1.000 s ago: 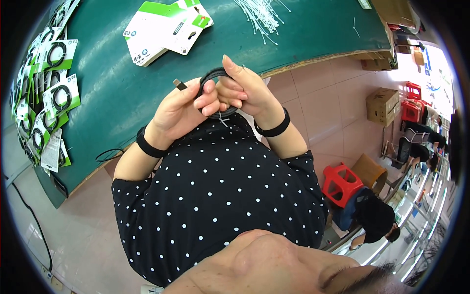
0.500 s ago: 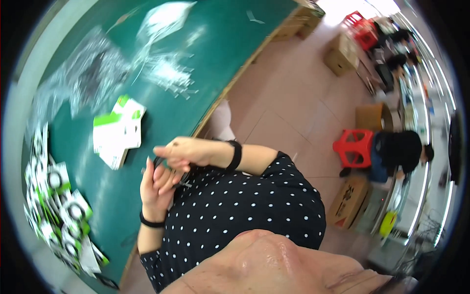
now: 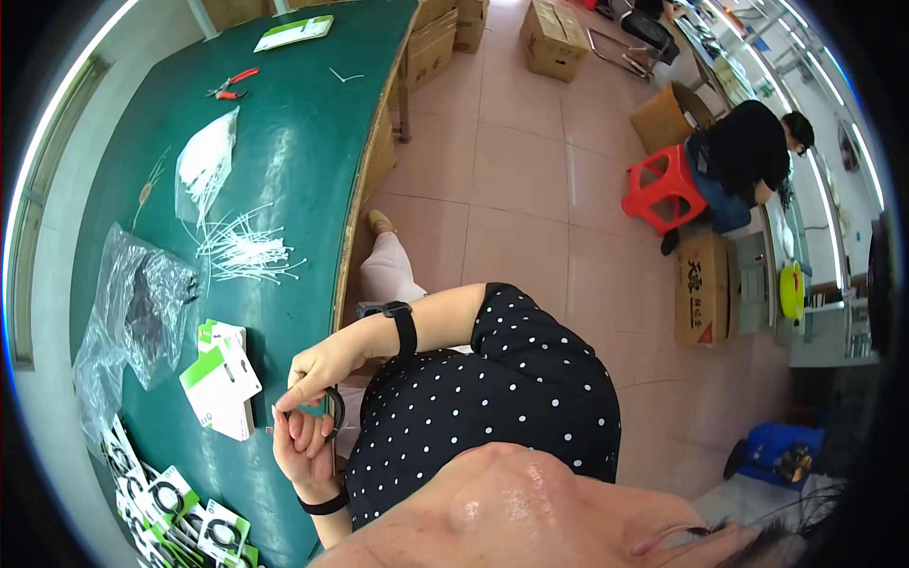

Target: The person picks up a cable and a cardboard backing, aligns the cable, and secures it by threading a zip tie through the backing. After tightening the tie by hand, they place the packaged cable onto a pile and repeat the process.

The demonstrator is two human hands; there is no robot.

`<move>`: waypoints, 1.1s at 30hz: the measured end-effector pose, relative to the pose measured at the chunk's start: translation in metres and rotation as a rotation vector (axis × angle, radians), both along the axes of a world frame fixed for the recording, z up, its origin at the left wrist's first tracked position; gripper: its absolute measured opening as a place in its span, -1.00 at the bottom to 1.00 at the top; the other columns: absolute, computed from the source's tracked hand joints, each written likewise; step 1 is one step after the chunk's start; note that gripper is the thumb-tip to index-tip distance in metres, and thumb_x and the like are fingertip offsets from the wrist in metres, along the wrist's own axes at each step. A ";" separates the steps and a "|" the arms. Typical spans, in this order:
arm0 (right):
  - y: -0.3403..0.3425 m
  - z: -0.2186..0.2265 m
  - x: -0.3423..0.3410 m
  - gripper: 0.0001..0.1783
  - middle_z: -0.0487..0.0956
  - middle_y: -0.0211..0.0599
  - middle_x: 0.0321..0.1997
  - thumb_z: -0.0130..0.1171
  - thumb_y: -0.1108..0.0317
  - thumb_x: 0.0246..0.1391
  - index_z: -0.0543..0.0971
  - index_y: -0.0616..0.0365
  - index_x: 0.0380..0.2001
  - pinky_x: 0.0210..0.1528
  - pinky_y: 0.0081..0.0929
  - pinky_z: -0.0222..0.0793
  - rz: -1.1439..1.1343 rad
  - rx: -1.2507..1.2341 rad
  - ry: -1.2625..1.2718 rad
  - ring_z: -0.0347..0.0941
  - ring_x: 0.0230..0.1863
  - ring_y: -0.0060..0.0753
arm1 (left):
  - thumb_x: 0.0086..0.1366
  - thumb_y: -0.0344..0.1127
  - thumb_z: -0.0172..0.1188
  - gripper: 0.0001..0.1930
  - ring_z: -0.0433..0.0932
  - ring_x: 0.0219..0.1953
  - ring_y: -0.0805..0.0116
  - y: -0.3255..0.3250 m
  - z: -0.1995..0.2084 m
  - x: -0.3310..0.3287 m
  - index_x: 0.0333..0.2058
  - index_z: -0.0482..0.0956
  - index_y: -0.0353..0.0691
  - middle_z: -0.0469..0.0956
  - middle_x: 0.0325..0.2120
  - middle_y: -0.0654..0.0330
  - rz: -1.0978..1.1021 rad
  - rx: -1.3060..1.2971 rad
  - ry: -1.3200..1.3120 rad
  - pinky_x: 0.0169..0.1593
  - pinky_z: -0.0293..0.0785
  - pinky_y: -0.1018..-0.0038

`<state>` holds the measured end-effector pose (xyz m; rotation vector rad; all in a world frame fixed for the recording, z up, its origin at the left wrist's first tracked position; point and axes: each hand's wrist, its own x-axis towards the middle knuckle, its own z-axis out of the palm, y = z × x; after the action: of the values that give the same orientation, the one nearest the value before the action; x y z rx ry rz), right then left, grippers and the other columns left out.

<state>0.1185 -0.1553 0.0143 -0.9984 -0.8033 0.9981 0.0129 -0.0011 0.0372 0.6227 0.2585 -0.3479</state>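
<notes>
A black cable is bent into a loop between my hands, just off the green table's edge. My left hand is closed on it with curled fingers. From above, my right hand pinches the cable against the left fingers, whose grip hides part of it. On the table beside them lies a small stack of white and green cards. Farther down, at the near left, is a heap of similar cards with coiled black cables.
The green table holds loose white ties, a bag of ties, a clear plastic bag with dark contents, and red-handled pliers. Across the aisle a person sits on a red stool near cardboard boxes.
My view has shifted, so the table's far end and pliers now show. Both hands remain together on the cable, whose loop is now visible. The right hand's fingers now point downward.
</notes>
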 end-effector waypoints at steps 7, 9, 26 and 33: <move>-0.016 0.013 0.008 -0.56 0.24 -0.63 -0.73 0.19 0.08 0.13 0.44 0.12 -0.71 -0.72 -0.70 0.00 0.264 -0.141 0.119 0.07 -0.76 -0.76 | 0.47 -0.08 -0.26 -0.56 -0.06 -0.83 0.61 -0.004 0.018 0.003 -0.60 0.25 -0.11 0.04 -0.84 0.49 -0.150 0.149 0.143 -0.47 0.22 0.55; -0.020 0.015 0.007 -0.59 0.24 -0.63 -0.73 0.22 0.11 0.11 0.45 0.12 -0.68 -0.76 -0.73 -0.06 0.300 -0.155 0.179 0.06 -0.77 -0.78 | 0.47 -0.08 -0.26 -0.57 -0.06 -0.83 0.63 -0.004 0.015 0.004 -0.56 0.29 -0.15 0.05 -0.84 0.49 -0.133 0.079 0.165 -0.48 0.21 0.56; -0.035 0.007 0.000 -0.73 0.48 -0.46 -0.57 0.06 0.22 0.20 0.53 0.24 -0.27 -0.80 -0.84 -0.10 0.124 -0.182 0.430 0.09 -0.77 -0.86 | 0.42 -0.10 -0.09 -0.65 0.51 -0.43 0.46 -0.001 0.021 0.018 -0.14 0.46 -0.32 0.51 -0.43 0.21 -0.096 0.160 0.068 -0.24 0.51 0.43; -0.049 -0.011 0.020 -0.65 0.22 -0.53 -0.68 -0.02 0.20 0.26 0.34 0.19 -0.54 -0.84 -0.79 -0.09 -0.286 -0.054 0.435 0.00 -0.79 -0.83 | 0.28 -0.30 0.10 -0.63 0.47 -0.01 0.20 0.052 0.001 0.034 0.04 0.39 -0.27 0.48 -0.12 0.11 0.291 1.116 -0.283 0.05 0.40 0.26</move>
<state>0.1386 -0.2048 0.0033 -0.8696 -0.2665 0.9443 0.0471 0.0505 0.0387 1.6938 0.2540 0.2117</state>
